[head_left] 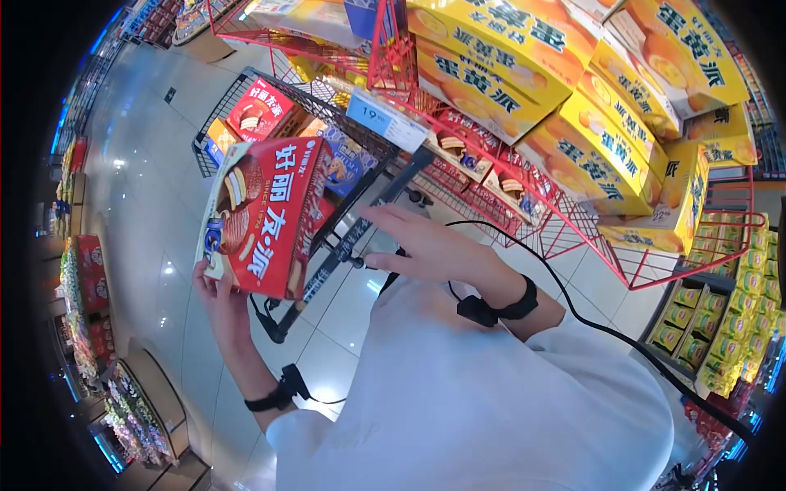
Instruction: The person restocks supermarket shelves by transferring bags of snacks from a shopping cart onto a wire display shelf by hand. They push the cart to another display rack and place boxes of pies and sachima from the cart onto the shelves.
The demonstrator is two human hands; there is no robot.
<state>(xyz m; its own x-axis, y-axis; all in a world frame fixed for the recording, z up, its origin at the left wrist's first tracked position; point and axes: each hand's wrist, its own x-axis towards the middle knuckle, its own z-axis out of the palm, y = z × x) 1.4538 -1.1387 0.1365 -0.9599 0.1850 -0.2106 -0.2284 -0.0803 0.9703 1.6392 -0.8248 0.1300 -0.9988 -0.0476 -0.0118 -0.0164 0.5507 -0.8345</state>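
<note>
My left hand (223, 299) grips the lower left corner of a red and cream snack-pie box (266, 217), with pictures of round filled cakes on its front. The box is tilted and overlaps the near end of a black shopping cart (348, 245). My right hand (417, 241) is empty, its fingers stretched out flat beside the cart's handle. Whether it touches the handle I cannot tell. Inside the cart lie another red pie box (260, 110) and a blue patterned pack (350, 159). Part of the cart's load is hidden behind the held box.
Yellow pie cartons (589, 139) are stacked in a red wire rack (647, 274) at the upper right. A price sign (385, 120) hangs on the rack. Small yellow packs (720, 327) fill a shelf at the far right. A black cable (573, 307) runs past my right arm. Tiled floor (147, 172) stretches left.
</note>
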